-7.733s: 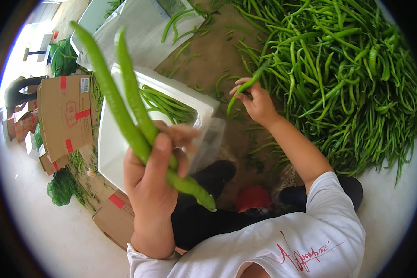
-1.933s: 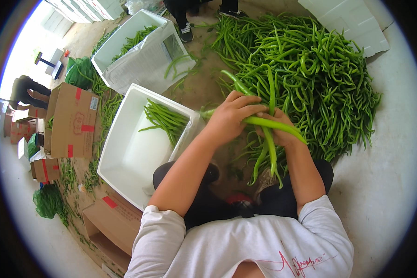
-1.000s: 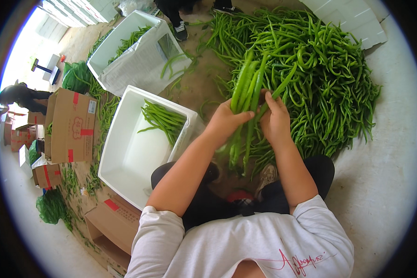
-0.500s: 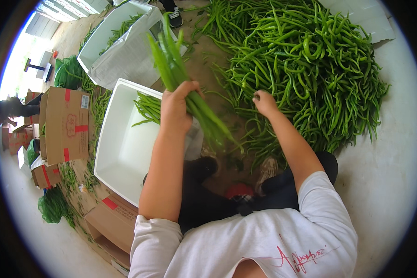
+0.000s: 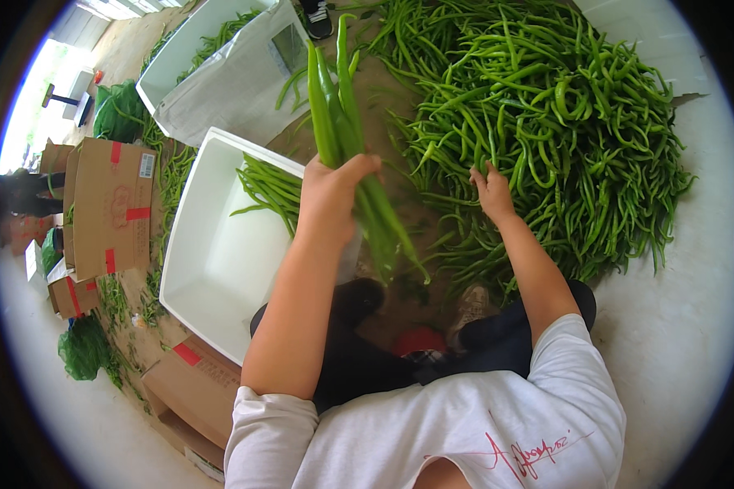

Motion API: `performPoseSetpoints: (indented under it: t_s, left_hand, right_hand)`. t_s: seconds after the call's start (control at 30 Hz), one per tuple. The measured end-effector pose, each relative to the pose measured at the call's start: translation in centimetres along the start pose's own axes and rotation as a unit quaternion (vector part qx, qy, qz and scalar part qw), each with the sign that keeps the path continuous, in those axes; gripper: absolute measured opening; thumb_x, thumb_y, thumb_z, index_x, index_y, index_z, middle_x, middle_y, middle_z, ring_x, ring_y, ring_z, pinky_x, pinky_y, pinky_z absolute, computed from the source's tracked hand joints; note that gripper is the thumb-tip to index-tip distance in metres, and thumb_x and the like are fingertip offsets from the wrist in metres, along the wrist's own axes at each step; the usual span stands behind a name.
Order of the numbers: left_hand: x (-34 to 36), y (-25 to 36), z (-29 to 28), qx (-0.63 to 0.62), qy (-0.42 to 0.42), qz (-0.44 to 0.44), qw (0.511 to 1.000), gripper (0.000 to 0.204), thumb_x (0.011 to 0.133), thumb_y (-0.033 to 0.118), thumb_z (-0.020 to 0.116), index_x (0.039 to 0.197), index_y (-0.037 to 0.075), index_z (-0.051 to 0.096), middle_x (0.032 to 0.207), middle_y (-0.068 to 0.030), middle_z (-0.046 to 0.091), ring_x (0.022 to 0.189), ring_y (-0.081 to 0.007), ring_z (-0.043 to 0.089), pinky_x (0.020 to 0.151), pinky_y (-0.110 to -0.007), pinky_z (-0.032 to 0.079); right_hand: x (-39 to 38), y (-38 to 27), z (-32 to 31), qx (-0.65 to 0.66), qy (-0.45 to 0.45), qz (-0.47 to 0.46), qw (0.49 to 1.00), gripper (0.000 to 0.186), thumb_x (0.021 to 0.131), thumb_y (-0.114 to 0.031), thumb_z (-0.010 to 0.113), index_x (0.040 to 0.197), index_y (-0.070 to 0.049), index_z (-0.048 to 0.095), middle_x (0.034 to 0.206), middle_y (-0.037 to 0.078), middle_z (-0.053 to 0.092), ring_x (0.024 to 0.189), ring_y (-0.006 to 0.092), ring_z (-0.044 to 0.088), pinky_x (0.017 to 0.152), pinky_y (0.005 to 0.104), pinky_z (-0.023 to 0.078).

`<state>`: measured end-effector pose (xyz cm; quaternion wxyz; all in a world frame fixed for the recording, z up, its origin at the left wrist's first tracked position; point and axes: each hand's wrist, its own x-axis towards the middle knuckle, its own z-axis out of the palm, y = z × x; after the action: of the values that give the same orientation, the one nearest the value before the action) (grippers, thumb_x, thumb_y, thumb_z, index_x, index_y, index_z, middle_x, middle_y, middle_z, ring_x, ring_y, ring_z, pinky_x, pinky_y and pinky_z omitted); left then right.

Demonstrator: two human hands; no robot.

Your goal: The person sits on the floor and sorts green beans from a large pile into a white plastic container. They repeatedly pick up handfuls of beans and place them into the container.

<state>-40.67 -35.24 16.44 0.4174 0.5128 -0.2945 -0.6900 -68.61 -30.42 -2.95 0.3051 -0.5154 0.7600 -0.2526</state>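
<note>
Box (image 5: 196, 236): left of centre; peppers (image 5: 269, 187) lie loosely aligned at its upper right, white base showing over much of the rest, so I judge it only partly filled.
Left hand (image 5: 334, 191): centre, clamped around a bunch (image 5: 332, 118) of long peppers, beside the box's right edge; the bunch is picked up but not in the box.
Right hand (image 5: 494, 196): right of centre, fingertips at the pile's near edge; I cannot tell whether they grip a pepper.
Pile (image 5: 563, 122): upper right, large and tangled; by my judgement far more peppers remain here than lie in the box.
Bags: two green ones clearly visible at the left, one upper (image 5: 118, 112), one lower (image 5: 84, 349).
Cartons: three plain to see at the left, large (image 5: 98, 212), small (image 5: 72, 295) and lower (image 5: 192, 387); others behind are too unclear to count.
White boxes: two, the near one and a far one (image 5: 175, 53), upper left.
Peppers held: about four; overlap hides the exact number.
Peppers boxed or piled: too many and too overlapped to count.
</note>
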Motion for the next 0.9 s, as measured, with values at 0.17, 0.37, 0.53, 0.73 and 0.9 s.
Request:
performPoseSetpoints:
  t_s: [0.17,0.37,0.53,0.73,0.9]
  left_hand:
    - [-0.4,-0.3,0.7,0.025,-0.081,-0.018,0.996,0.019,0.077,0.004,0.065,0.094,0.000,0.058,0.078,-0.0102,0.062,0.065,-0.0195,0.061,0.057,-0.031,0.050]
    - [-1.8,-1.5,2.6,0.046,-0.155,0.008,0.987,0.022,0.077,0.004,0.066,0.098,-0.003,0.060,0.094,-0.0163,0.067,0.077,-0.0218,0.065,0.067,-0.032,0.053]
    - [-3.0,-2.4,4.4,0.019,-0.259,0.009,0.966,0.037,0.073,0.001,0.068,0.109,-0.006,0.060,0.099,-0.0116,0.067,0.094,-0.0182,0.062,0.083,-0.031,0.048]
    - [-3.8,-3.6,6.0,-0.007,-0.369,0.047,0.928,0.048,0.071,0.002,0.068,0.116,-0.001,0.053,0.103,-0.0127,0.064,0.091,-0.0243,0.063,0.084,-0.036,0.050]
    - [-4.6,-2.3,5.5,-0.103,-0.409,-0.061,0.905,0.052,0.069,0.006,0.066,0.118,-0.001,0.049,0.100,-0.0169,0.063,0.090,-0.0283,0.063,0.082,-0.039,0.052]
  right_hand:
    - [-2.2,-7.0,-7.1,0.225,0.000,-0.175,0.958,0.021,0.098,-0.022,0.049,0.100,-0.002,0.056,0.082,0.006,0.064,0.074,0.0174,0.060,0.076,0.0341,0.050]
    - [-5.8,-13.3,-13.7,0.350,-0.022,-0.225,0.909,0.024,0.098,-0.027,0.049,0.104,-0.004,0.054,0.082,0.007,0.063,0.076,0.0172,0.061,0.078,0.0353,0.051]
    - [-7.3,-17.5,-14.7,0.612,-0.097,-0.173,0.765,0.025,0.097,-0.030,0.050,0.097,-0.006,0.056,0.080,0.003,0.057,0.072,0.0147,0.054,0.077,0.0334,0.049]
    - [-7.7,-21.6,-13.2,0.619,-0.012,-0.128,0.775,0.024,0.095,-0.029,0.055,0.096,-0.005,0.057,0.080,0.002,0.056,0.071,0.0122,0.051,0.076,0.0310,0.048]
    - [-7.4,-24.8,-13.6,0.552,-0.015,-0.110,0.826,0.025,0.095,-0.027,0.055,0.100,-0.003,0.057,0.082,0.001,0.054,0.074,0.0116,0.051,0.076,0.0280,0.047]
